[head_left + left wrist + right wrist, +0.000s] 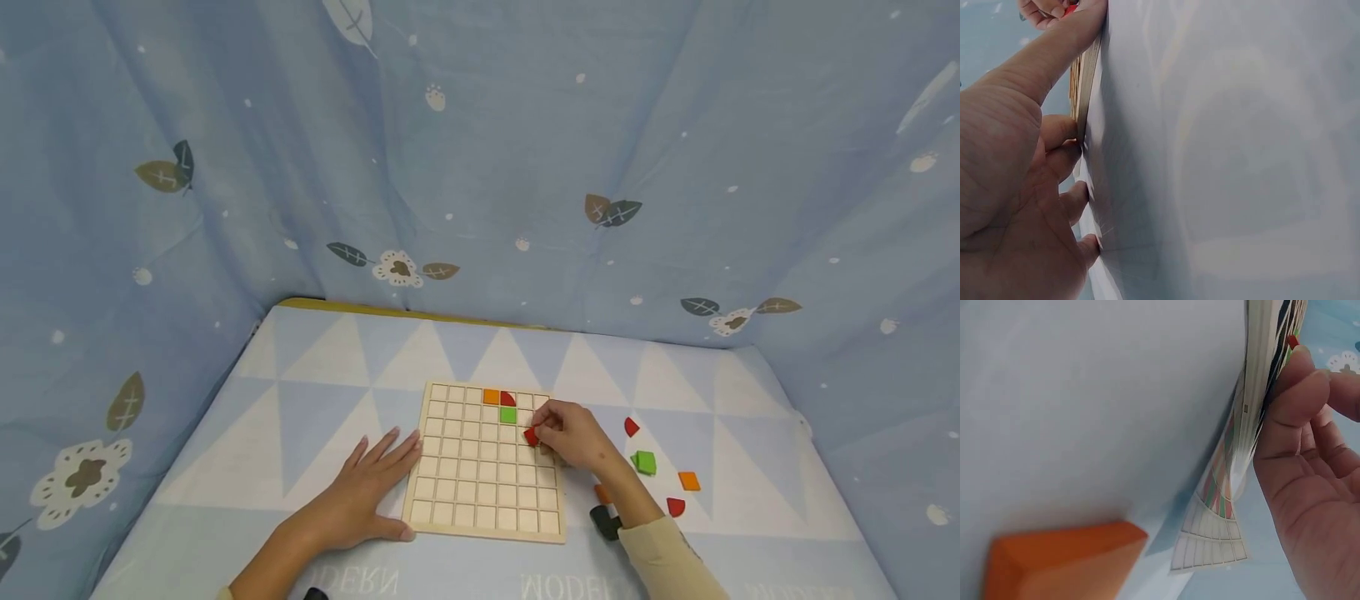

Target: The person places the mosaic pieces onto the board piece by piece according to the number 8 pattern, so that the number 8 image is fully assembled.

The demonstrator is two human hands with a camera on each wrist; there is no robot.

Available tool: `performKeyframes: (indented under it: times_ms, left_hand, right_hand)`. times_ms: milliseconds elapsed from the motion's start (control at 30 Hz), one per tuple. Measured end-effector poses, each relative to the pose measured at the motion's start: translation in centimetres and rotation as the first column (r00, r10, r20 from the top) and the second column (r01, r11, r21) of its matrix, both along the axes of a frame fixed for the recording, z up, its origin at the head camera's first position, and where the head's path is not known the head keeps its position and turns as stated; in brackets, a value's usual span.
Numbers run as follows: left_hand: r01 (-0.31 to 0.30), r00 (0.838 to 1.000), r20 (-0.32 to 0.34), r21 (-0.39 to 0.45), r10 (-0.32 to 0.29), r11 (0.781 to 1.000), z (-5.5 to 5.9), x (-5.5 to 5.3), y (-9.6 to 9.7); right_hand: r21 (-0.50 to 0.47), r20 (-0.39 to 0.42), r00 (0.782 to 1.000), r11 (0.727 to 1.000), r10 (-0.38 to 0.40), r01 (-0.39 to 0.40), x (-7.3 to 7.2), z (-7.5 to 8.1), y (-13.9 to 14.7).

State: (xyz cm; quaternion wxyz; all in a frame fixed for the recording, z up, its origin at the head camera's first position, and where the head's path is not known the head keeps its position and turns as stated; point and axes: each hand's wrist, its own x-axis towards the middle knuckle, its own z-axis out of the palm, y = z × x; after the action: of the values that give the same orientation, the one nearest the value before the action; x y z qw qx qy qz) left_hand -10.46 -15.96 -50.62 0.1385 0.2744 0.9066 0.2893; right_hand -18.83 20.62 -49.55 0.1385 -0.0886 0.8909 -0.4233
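Observation:
A wooden grid board lies on the table. In its upper rows sit an orange square tile, a red quarter-circle tile beside it and a green square tile below the red one. My right hand pinches a red tile between thumb and fingertips over the board's right side; its full shape is hidden by the fingers. Spread flat, my left hand rests on the table, its fingers touching the board's left edge. The left wrist view shows those fingers against the board's side.
Right of the board lie red quarter-circle tiles, a few green tiles close together and an orange tile. An orange piece looms large in the right wrist view. Blue patterned curtains surround the table.

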Motion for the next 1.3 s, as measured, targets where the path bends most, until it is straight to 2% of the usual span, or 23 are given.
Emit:
performKeyframes:
  times_ms: [300, 600, 733, 967, 1300]
  left_hand:
    - [-0.001, 1.000, 0.005, -0.008, 0.002, 1.000, -0.4, 0.1, 0.1]
    - [-0.003, 1.000, 0.002, -0.015, 0.003, 1.000, -0.5, 0.0, 0.2]
    - [0.002, 1.000, -0.007, -0.017, -0.002, 1.000, -0.5, 0.0, 0.2]
    - [-0.001, 1.000, -0.002, -0.021, 0.001, 1.000, -0.5, 0.0, 0.3]
    - [-0.009, 1.000, -0.001, -0.016, 0.009, 1.000, -0.5, -0.2, 0.2]
  right_hand:
    - [-0.111, 0.045, 0.999, 0.994, 0.011, -0.006, -0.3, 0.1, -0.9]
    - [-0.158, 0.059, 0.998, 0.987, -0.022, 0.031, -0.6, -0.1, -2.5]
    - [-0.133, 0.028, 0.999, 0.991, -0.027, 0.030, -0.5, -0.1, -2.9]
    - [0.014, -0.062, 0.998, 1.000, -0.019, 0.020, -0.2, -0.3, -3.3]
    - [0.061, -0.078, 0.997, 0.998, -0.007, 0.011, -0.2, -0.1, -3.6]
